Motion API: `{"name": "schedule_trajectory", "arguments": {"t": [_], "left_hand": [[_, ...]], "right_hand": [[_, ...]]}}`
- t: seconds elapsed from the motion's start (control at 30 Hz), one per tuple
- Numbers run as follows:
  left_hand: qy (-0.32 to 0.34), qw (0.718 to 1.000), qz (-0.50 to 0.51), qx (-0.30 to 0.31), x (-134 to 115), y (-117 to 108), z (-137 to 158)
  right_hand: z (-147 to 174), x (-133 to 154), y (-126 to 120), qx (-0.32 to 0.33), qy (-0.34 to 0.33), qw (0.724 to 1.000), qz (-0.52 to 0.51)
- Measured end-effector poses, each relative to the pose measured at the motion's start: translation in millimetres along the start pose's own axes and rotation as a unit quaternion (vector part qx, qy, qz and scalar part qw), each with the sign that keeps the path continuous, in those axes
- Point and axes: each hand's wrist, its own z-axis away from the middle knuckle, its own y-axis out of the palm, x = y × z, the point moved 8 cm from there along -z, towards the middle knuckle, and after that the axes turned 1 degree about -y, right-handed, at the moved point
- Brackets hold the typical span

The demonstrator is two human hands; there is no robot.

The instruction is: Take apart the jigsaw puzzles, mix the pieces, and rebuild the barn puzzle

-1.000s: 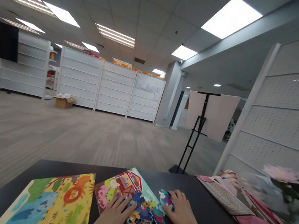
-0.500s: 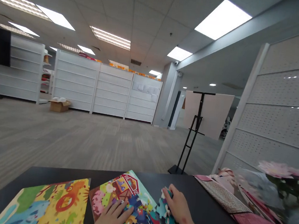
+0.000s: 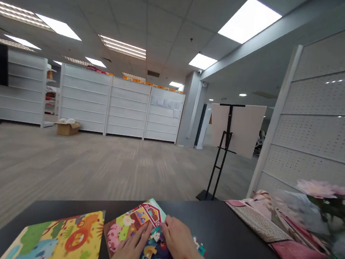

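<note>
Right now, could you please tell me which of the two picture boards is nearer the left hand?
The red-barn board: the left hand overlaps it in view, while the mostly yellow board lies apart, farther left.

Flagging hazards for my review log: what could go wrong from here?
The bare right hand lies over the dark-blue, multicoloured heap of jigsaw pieces; a sweep might scatter some across the black tabletop.
A few teal-and-white jigsaw pieces show just past that hand's wrist, where the forearm might knock them.
The bare left hand lies over the flat, colourful barn picture, which might slip if pressed sideways.
</note>
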Motion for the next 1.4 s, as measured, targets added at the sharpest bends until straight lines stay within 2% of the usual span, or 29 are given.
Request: {"name": "schedule_trajectory", "arguments": {"t": [0.1,0.17,0.27,0.37,0.47,0.57,0.67,0.8,0.93,1.07,1.17,1.3,1.4], "left_hand": [[0.017,0.998,0.006,0.052,-9,-5,6],[0.036,0.997,0.025,0.061,-14,-7,7],[0.049,0.997,0.033,0.048,-12,-4,4],[0.058,0.997,0.037,0.047,-10,-3,6],[0.065,0.996,0.06,0.015,-12,-21,18],[0.035,0.994,0.086,-0.061,0,-52,31],[-0.051,0.99,0.063,-0.116,30,-70,36],[-0.146,0.983,0.008,-0.111,62,-70,33],[-0.159,0.982,0.001,-0.106,67,-70,32],[-0.16,0.981,0.003,-0.112,63,-73,33],[-0.159,0.98,0.006,-0.116,62,-71,33],[-0.16,0.979,0.018,-0.125,64,-69,31],[-0.163,0.976,0.037,-0.139,67,-71,30]], "right_hand": [[1,-4,12,-0.001,0.015,1.0,-0.003],[0,-12,8,0.005,0.03,0.999,-0.013],[1,-30,-15,0.02,0.037,0.999,-0.016],[19,-57,-41,0.043,0.049,0.998,0.011],[52,-86,-52,0.073,0.08,0.993,0.047],[78,-97,-55,0.071,0.083,0.988,0.108],[85,-90,-57,0.058,0.075,0.982,0.162],[77,-77,-60,0.038,0.076,0.984,0.156],[68,-70,-64,-0.008,0.065,0.995,0.078],[59,-69,-68,-0.044,0.095,0.994,-0.026],[53,-56,-54,0.01,0.095,0.992,-0.084],[50,-31,-34,0.102,0.044,0.994,-0.002],[49,-25,-26,0.147,0.049,0.987,0.033]]}}
